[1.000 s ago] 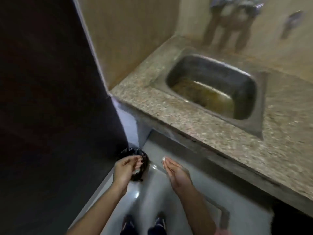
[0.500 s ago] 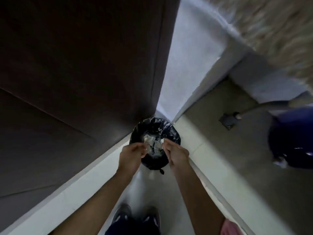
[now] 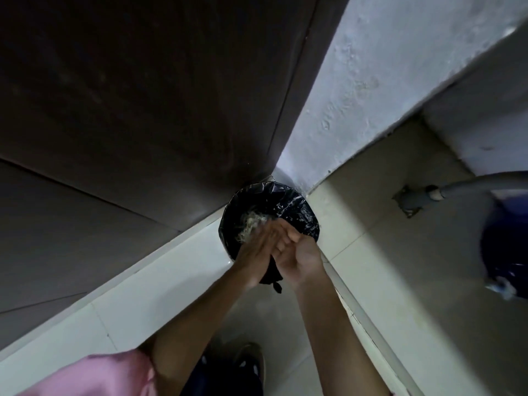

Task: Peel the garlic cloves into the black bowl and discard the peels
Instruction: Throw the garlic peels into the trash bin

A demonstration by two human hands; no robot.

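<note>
Head view: discard step, likely near done. Left hand and right hand meet palm to palm over the bag-lined bin — fingers straight, gripping nothing. Garlic peels lie inside. Next: clear remnants, withdraw.

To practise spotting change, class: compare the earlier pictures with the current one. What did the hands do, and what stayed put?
The hands, apart half a second ago, came together: the left hand now lays straight fingers across the open palm of the right hand, above the bin. Neither visibly holds anything; pale peels lie blurred inside. The bin stayed in its corner.
</note>
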